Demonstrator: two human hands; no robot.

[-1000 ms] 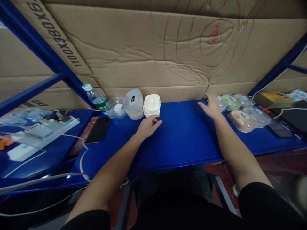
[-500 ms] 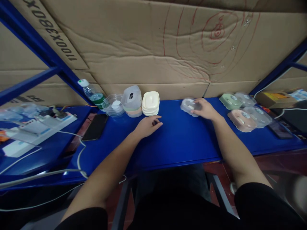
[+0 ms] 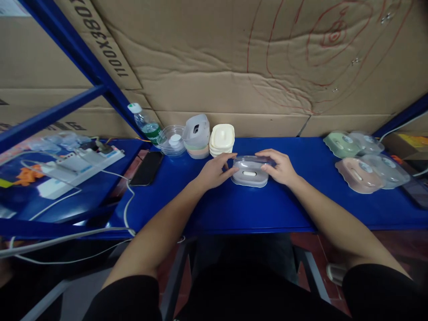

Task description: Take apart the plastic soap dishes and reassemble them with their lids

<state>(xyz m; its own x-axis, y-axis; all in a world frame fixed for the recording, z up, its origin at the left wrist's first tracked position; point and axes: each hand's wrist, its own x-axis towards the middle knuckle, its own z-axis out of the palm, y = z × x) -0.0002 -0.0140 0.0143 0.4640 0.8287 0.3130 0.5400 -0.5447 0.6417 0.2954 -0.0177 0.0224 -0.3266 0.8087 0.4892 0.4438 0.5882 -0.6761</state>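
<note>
A pale grey plastic box (image 3: 250,177) with a clear domed cover and a white oval tab sits in front of me on the blue table. My left hand (image 3: 216,170) grips its left side, thumb near the front and fingers at the back. On the opposite side my right hand (image 3: 280,167) holds it the same way. Just behind my left hand stands a stack of cream-coloured lids (image 3: 222,137). Left of that stack are nested boxes (image 3: 197,133), a translucent one on top of a peach one.
Clear round tubs (image 3: 171,145), a water bottle (image 3: 147,125) and a black phone (image 3: 146,168) lie to the left, beside a power strip (image 3: 80,174) with cables. At right are a green box (image 3: 343,144), a pink box (image 3: 359,174) and grey ones (image 3: 386,170). Cardboard (image 3: 200,98) walls the back.
My right hand has brought the grey box leftward and nearer to me. My left hand has moved from beside the cream lids onto the box's left side. The view has shifted slightly left.
</note>
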